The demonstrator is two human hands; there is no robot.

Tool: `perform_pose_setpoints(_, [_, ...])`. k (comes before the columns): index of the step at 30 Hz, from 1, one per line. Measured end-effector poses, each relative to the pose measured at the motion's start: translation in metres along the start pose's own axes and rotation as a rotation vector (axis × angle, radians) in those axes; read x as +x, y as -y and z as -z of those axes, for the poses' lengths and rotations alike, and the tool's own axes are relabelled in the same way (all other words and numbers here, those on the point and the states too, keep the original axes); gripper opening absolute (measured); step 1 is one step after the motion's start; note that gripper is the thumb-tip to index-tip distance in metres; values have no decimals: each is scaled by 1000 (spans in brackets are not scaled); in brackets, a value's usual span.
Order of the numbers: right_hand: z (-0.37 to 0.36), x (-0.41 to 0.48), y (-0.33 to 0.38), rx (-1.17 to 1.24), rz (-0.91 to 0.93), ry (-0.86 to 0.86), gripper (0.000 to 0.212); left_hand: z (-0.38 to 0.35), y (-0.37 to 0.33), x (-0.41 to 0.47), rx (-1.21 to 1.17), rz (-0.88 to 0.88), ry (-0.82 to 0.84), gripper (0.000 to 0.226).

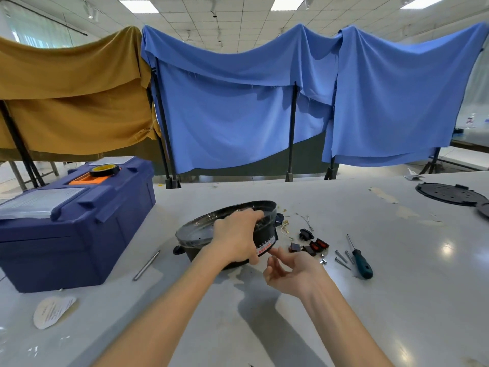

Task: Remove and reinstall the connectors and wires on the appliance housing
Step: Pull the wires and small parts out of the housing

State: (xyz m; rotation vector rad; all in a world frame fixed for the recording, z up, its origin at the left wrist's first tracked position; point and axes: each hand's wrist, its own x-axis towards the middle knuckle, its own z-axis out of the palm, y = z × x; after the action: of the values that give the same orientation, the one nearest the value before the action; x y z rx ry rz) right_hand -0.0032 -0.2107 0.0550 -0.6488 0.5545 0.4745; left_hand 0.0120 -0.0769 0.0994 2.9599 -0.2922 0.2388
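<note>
One black round plastic appliance housing (pixel 227 234), tilted on pale grey table (pixel 397 300), centre. Just right: two red rocker switches (pixel 318 244), three long metal screws (pixel 342 257), one teal-handled screwdriver (pixel 361 263). Left hand (pixel 235 239) clamped over housing's rim, fingers curled inside, thumb on white label. Right hand (pixel 288 271) palm-up, fingers loosely bent, holding nothing, index fingertip by the label

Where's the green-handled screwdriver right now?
Head view: the screwdriver lies on the table right of the right hand, beside loose screws and near the red switches.
</note>
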Motion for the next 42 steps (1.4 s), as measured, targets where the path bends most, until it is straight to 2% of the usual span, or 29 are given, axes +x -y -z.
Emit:
perform_pose_setpoints(5, [20, 6, -1, 72, -47, 54, 7, -21, -12, -15, 141, -54, 21, 81])
perform_pose_setpoints(9, [30, 9, 1, 130, -142, 75, 23, -35, -16, -22, 200, -62, 36, 75])
perform_pose_setpoints(14, [40, 11, 2, 149, -194, 99, 50, -49, -13, -29, 132, -61, 31, 49])
perform_pose_setpoints(18, [40, 12, 1, 159, -197, 120, 55, -51, -8, -32, 159, -90, 38, 45])
perform_pose_setpoints(22, [39, 11, 5, 228, -239, 135, 42, -52, -4, -33, 193, -152, 39, 47])
perform_pose_setpoints(29, [36, 10, 10, 334, -273, 166, 40, -53, 1, -31, 193, -206, 50, 47])
perform_pose_setpoints(35, [32, 2, 13, 327, -306, 266, 37, -56, -1, -31, 227, -216, 42, 46])
perform_pose_setpoints(42, [38, -4, 30, 375, -201, 185, 38, -60, -1, -30, 213, -222, 57, 53])
